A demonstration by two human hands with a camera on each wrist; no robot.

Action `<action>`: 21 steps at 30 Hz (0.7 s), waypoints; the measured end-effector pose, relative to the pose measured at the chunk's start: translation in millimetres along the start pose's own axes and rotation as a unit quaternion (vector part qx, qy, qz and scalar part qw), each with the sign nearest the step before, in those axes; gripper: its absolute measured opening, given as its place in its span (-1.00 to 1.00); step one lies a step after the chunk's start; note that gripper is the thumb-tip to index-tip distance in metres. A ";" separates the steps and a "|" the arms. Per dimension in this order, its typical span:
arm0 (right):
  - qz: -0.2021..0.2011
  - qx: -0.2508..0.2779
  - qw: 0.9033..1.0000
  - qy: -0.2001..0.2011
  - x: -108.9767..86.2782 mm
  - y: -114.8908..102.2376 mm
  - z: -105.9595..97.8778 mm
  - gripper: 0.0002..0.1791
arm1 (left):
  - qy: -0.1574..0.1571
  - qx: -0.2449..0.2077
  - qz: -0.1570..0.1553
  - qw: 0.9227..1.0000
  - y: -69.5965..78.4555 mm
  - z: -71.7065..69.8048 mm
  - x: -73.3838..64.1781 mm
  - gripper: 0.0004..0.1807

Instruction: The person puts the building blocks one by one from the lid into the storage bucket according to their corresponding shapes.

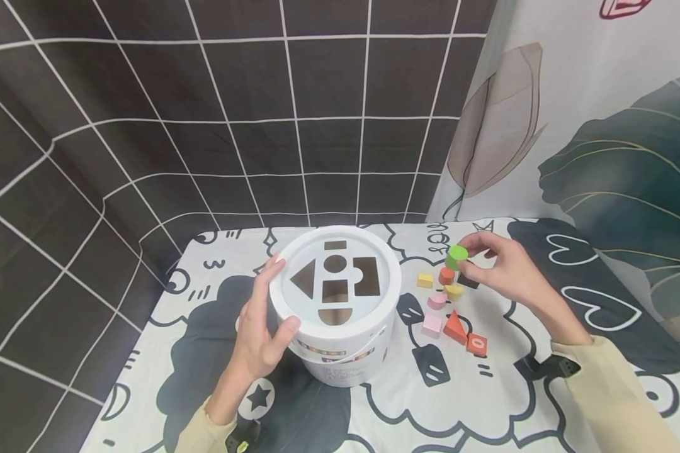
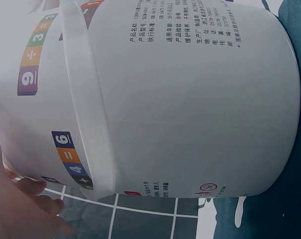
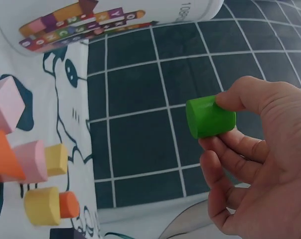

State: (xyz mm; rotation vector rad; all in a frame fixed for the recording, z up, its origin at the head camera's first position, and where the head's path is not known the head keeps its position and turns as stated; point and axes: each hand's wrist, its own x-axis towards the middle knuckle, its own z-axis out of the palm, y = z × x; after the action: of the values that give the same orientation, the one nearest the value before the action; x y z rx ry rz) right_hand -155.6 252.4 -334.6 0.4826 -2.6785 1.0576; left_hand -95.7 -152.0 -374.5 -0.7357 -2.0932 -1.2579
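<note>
A green cylinder block [image 1: 456, 254] is pinched between the thumb and fingers of my right hand [image 1: 501, 267], raised over the loose blocks. In the right wrist view its flat round end faces left and its side is gripped near the right end. My left hand [image 1: 263, 333] rests against the left side of a white bucket [image 1: 342, 371], thumb and fingertips spread along the lid's rim. The white lid [image 1: 286, 302] has cut-out holes: triangle, circle, rectangles, a half circle and a notched shape. A white handle [image 2: 90, 114] hangs across the bucket's front.
Right of the bucket lie a yellow block [image 1: 425, 280], an orange-red cylinder [image 1: 446, 275], a yellow half-round [image 1: 453, 292], a pink half-round [image 1: 437, 302], a pink block [image 1: 431, 326], a red triangle [image 1: 455, 327] and a red tile [image 1: 476, 344]. Dark checked cloth [image 1: 249, 126] hangs behind.
</note>
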 end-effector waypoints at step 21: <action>-0.057 0.016 0.998 0.006 23.2 -36.9 -6.1 -0.70 | 0.000 -0.003 -0.001 1.000 0.7 0.7 -0.1 -0.20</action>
State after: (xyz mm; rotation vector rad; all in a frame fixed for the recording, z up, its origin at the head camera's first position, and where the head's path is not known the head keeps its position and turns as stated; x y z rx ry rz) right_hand -162.6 226.2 -299.9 0.6254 -2.5918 1.0695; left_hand -95.3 -151.1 -374.5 -0.7346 -2.0917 -1.2652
